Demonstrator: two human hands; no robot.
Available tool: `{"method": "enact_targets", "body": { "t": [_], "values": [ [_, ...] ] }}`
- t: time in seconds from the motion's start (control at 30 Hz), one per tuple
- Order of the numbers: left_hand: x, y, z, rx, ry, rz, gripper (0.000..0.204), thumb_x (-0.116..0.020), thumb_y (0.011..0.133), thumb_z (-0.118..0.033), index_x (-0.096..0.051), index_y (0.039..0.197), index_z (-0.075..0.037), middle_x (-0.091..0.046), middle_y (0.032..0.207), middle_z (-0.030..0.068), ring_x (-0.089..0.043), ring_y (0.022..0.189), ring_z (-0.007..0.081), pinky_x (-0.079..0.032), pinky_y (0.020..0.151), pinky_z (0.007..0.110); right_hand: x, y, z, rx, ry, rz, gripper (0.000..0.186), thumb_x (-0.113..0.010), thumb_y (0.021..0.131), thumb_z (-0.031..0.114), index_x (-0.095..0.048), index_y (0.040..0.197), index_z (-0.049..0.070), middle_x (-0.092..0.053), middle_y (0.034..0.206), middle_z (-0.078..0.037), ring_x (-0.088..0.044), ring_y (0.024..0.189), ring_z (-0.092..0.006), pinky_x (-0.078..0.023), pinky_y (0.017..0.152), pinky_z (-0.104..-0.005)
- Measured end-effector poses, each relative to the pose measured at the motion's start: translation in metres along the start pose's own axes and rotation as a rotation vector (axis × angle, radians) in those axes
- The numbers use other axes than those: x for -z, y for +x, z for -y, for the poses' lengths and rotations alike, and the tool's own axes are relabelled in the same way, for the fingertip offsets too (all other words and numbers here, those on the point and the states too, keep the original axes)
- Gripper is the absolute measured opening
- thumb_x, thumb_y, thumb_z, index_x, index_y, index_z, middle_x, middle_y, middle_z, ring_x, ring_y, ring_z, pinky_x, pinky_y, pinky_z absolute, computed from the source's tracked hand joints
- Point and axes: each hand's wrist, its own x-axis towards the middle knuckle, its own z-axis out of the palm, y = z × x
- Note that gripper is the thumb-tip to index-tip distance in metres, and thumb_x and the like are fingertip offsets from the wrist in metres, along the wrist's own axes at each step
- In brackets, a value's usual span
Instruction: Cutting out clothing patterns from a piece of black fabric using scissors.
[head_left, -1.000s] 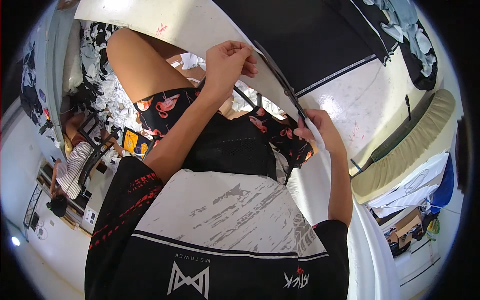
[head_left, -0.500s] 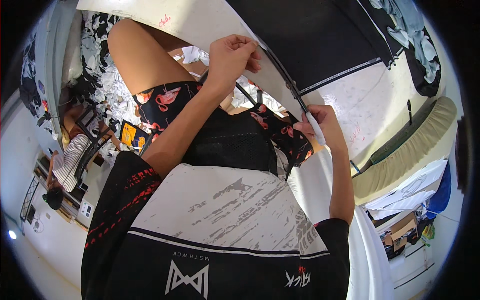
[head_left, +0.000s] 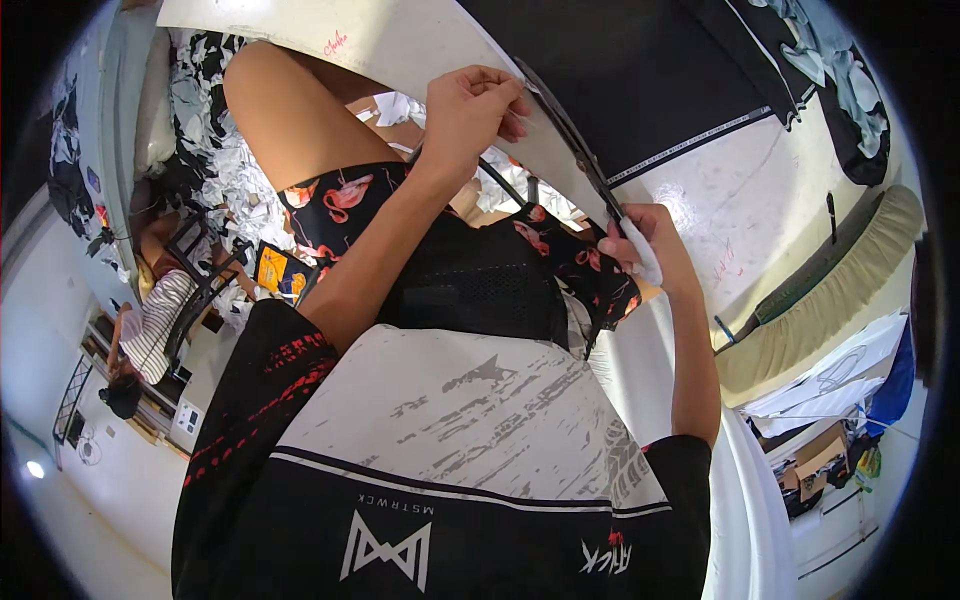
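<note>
Long dark scissors (head_left: 580, 150) with a white-wrapped handle lie along the edge of a black fabric piece (head_left: 640, 80) on the white table (head_left: 715, 190). My right hand (head_left: 650, 235) grips their handle near the table's front edge. Higher up, my left hand (head_left: 470, 120) pinches at the fabric's edge beside the blade tips, its fingers curled; whatever is between them is too small to make out. A printed bib-like panel of my black-and-white shirt fills the lower view, below my flamingo-print shorts (head_left: 340, 195).
White and black fabric scraps (head_left: 205, 150) are piled at left, where another person (head_left: 155, 320) in a striped top sits. A beige-covered padded board (head_left: 820, 310) is at right, near a cardboard box (head_left: 820, 460). Grey-blue cloths (head_left: 850, 90) hang at the table's upper right.
The whole view has shifted slightly, with both hands appearing a little higher and farther right. Their grips and places at the fabric's edge look much the same.
</note>
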Motion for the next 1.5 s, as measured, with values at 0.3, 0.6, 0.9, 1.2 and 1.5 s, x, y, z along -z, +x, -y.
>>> {"method": "enact_targets", "body": {
  "t": [0.3, 0.6, 0.9, 1.2, 1.5],
  "values": [
    [0.006, 0.003, 0.001, 0.007, -0.100, 0.081, 0.019, -0.073, 0.094, -0.015, -0.069, 0.101, 0.002, -0.068, 0.077, 0.0069, -0.063, 0.058, 0.0132, -0.052, 0.055, 0.026, -0.016, 0.011, 0.016, 0.008, -0.164, -0.120, 0.030, -0.088, 0.081, 0.016, -0.061, 0.073, 0.006, -0.053, 0.061, 0.006, -0.047, 0.052, -0.0024, -0.033, 0.047, -0.0225],
    [0.003, -0.002, -0.001, 0.014, -0.081, 0.103, 0.018, -0.073, 0.093, -0.014, -0.070, 0.099, 0.002, -0.068, 0.075, 0.0058, -0.063, 0.057, 0.0122, -0.052, 0.054, 0.025, -0.015, 0.006, 0.016, -0.063, -0.172, -0.148, 0.033, -0.090, 0.078, 0.017, -0.060, 0.070, 0.008, -0.052, 0.060, 0.008, -0.045, 0.052, -0.0012, -0.030, 0.048, -0.0212],
    [0.005, -0.006, 0.004, 0.027, -0.091, 0.112, 0.018, -0.070, 0.094, -0.012, -0.069, 0.101, 0.004, -0.068, 0.076, 0.0074, -0.063, 0.058, 0.0126, -0.053, 0.054, 0.025, -0.013, 0.014, 0.023, -0.021, -0.163, -0.087, 0.033, -0.089, 0.080, 0.018, -0.059, 0.070, 0.008, -0.054, 0.061, 0.005, -0.047, 0.053, -0.0030, -0.034, 0.049, -0.0221],
    [0.008, -0.008, 0.002, 0.021, -0.115, 0.081, 0.022, -0.071, 0.095, -0.015, -0.068, 0.105, 0.004, -0.067, 0.076, 0.0072, -0.062, 0.057, 0.0125, -0.053, 0.054, 0.025, -0.022, 0.012, 0.035, -0.099, -0.124, -0.106, 0.034, -0.089, 0.079, 0.017, -0.057, 0.071, 0.009, -0.053, 0.062, 0.006, -0.046, 0.055, -0.0030, -0.034, 0.050, -0.0231],
    [0.004, -0.006, -0.007, -0.081, -0.053, 0.033, 0.023, -0.070, 0.096, -0.016, -0.067, 0.104, 0.007, -0.068, 0.074, 0.0090, -0.061, 0.052, 0.0113, -0.049, 0.048, 0.024, -0.018, 0.011, 0.024, -0.096, -0.087, -0.105, 0.033, -0.088, 0.079, 0.014, -0.057, 0.070, 0.008, -0.054, 0.066, 0.004, -0.046, 0.061, -0.0036, -0.034, 0.054, -0.0238]
  ]
}}
